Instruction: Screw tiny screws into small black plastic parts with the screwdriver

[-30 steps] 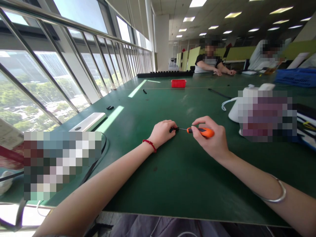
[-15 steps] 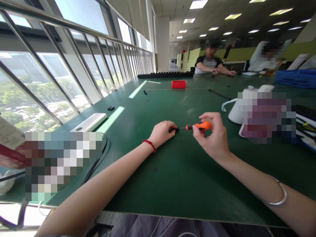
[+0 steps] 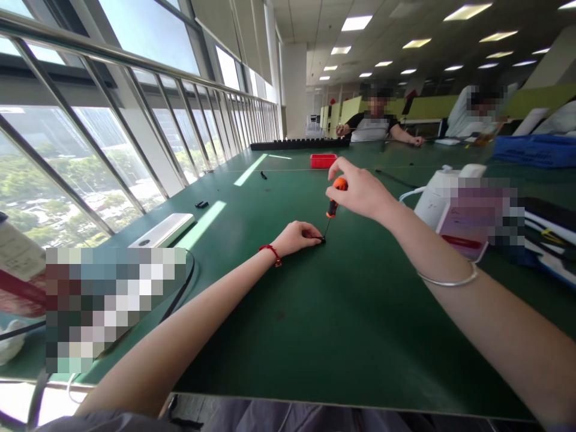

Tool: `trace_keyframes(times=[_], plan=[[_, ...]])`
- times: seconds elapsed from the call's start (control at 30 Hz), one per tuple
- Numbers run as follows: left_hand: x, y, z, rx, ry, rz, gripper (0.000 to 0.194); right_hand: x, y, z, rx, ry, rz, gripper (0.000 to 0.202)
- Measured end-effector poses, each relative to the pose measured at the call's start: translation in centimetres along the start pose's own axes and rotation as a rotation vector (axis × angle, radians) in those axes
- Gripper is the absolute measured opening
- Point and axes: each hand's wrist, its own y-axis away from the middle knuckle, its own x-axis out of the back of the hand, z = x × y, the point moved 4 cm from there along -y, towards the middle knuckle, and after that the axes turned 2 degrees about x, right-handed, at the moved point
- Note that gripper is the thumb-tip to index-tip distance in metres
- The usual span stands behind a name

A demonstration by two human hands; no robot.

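Orange-and-black screwdriver (image 3: 333, 204): your right hand (image 3: 360, 192) grips its handle between thumb and fingers, the thin shaft pointing down toward six o'clock.
Small black part (image 3: 323, 240): your left hand (image 3: 294, 239) pinches it at the fingertips, low against the green table (image 3: 360, 336); most of it is hidden by your fingers.
Driver angle: this is the main change. A moment ago the handle lay low at three o'clock from the part; now it stands steep, leaning to about one o'clock above it.
What that means: your right hand has risen and turned over, so you seem set to work from above instead of from the side, with the tabletop backing any push.
Tip: it meets or nearly meets the part; you cannot tell from here whether it is seated.
Left grip: it stays in the same place, though less of the part shows past your fingers.
Loose black pieces: one (image 3: 201, 204) lies at ten o'clock, another (image 3: 263, 175) at eleven, both well apart from your hands and unmoved.
Red bin (image 3: 323, 161): it sits at twelve o'clock, well beyond the part.
Co-worker (image 3: 371, 129): across the table near one o'clock, arms now spread wider.
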Motion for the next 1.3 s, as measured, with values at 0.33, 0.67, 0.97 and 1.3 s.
trace_keyframes(times=[0.33,0.67,0.97,1.3], plan=[[-0.2,0.2,0.0,-0.088,-0.063,0.034,0.023,0.0,-2.7,1.0,-0.005,0.019,-0.153,0.03],[-0.2,0.8,0.2,-0.101,-0.072,0.067,0.022,0.8,-1.1,0.9,0.039,0.021,-0.163,0.043],[-0.2,0.7,-0.1,-0.072,-0.032,0.06,0.024,0.9,-0.9,0.1,0.016,0.028,-0.211,0.036],[-0.1,0.8,0.1,-0.071,-0.003,0.058,0.025,1.0,-0.8,-0.2,0.017,0.043,-0.233,0.027]])
